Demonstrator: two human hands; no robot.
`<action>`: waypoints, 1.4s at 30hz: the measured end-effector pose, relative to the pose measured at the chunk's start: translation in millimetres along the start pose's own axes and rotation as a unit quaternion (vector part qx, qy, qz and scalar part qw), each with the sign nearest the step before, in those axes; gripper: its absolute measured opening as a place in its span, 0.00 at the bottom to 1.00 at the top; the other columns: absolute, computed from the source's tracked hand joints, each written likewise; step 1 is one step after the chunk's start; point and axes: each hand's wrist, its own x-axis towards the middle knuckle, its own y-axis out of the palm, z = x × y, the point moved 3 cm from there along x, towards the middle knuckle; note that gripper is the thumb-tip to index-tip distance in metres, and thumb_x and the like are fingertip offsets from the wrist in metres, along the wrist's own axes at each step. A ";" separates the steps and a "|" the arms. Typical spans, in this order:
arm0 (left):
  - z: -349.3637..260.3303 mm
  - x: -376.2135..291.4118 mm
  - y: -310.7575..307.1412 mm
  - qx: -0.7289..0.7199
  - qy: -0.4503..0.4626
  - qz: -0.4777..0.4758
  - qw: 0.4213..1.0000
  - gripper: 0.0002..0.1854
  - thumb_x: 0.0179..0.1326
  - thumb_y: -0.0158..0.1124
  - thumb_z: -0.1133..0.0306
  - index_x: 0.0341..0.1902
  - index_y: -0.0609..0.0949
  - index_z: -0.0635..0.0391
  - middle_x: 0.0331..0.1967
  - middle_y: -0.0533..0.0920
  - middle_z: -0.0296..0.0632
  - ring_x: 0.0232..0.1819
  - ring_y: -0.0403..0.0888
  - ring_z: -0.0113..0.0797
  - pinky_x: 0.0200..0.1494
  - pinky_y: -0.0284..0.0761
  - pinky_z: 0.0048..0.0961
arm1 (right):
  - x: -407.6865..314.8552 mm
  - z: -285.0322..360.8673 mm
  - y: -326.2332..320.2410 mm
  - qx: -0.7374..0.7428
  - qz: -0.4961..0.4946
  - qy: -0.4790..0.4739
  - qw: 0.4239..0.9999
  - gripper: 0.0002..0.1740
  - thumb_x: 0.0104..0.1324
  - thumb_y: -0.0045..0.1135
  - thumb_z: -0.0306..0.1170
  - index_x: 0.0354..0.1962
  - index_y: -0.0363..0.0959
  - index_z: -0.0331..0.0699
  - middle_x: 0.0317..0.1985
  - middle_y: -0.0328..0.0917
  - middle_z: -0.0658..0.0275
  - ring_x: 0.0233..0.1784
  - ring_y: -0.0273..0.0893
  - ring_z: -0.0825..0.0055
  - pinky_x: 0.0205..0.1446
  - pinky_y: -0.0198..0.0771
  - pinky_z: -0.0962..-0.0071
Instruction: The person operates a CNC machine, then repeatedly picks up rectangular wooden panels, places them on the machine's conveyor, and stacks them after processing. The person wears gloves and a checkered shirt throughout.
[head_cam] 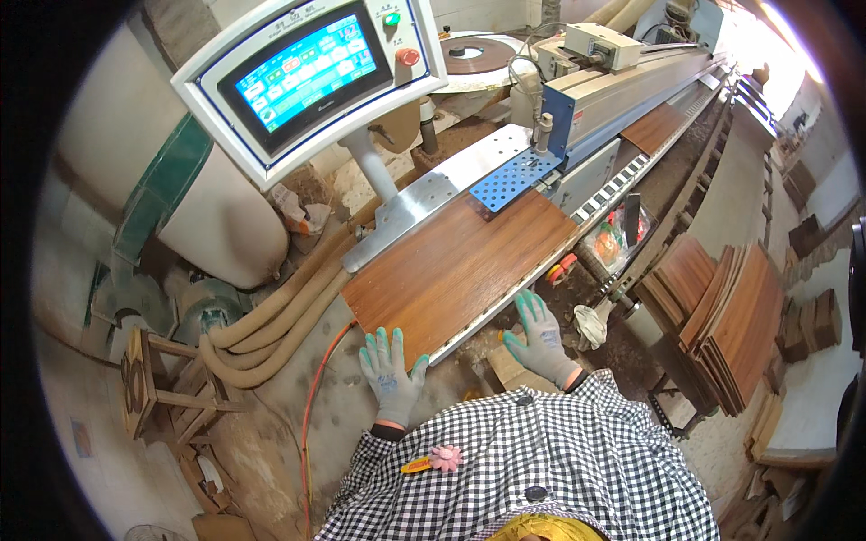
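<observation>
A brown wood-grain panel lies flat on the infeed of an edge banding machine, its far corner beneath a blue perforated plate. My left hand, in a grey and green work glove, rests its spread fingertips at the panel's near end. My right hand, gloved alike, is beside the panel's right edge with fingers extended and nothing in them. Whether its fingertips touch the machine's edge, I cannot tell. Farther along the track sits another brown panel.
A control panel with a lit touchscreen stands at upper left. Stacked brown boards are on the right, near a long roller stand. Beige hoses, an orange air hose and a wooden stool occupy the left side.
</observation>
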 end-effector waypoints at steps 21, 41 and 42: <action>42.8 -11.1 1.2 0.063 0.024 0.088 0.994 0.45 0.59 0.58 0.39 0.73 0.60 0.54 0.73 0.53 0.60 0.74 0.47 0.66 0.70 0.47 0.61 | 12.9 4.6 21.7 -0.104 0.065 -0.069 0.990 0.43 0.67 0.48 0.43 0.72 0.42 0.36 0.76 0.36 0.49 0.79 0.33 0.50 0.80 0.32 0.54; 26.0 -2.8 -13.7 0.098 0.058 0.054 0.992 0.42 0.61 0.54 0.37 0.70 0.65 0.56 0.69 0.60 0.63 0.70 0.56 0.67 0.68 0.54 0.59 | 16.7 -3.6 24.6 -0.087 0.046 -0.071 0.993 0.43 0.65 0.52 0.44 0.72 0.45 0.38 0.75 0.38 0.48 0.78 0.37 0.50 0.79 0.37 0.54; 23.8 -1.9 -13.7 0.099 0.057 0.057 0.992 0.42 0.61 0.54 0.37 0.70 0.65 0.56 0.69 0.60 0.64 0.70 0.56 0.67 0.68 0.54 0.59 | 17.3 -3.9 22.1 -0.092 0.050 -0.068 0.992 0.43 0.65 0.52 0.44 0.72 0.46 0.37 0.75 0.38 0.48 0.78 0.37 0.49 0.79 0.37 0.54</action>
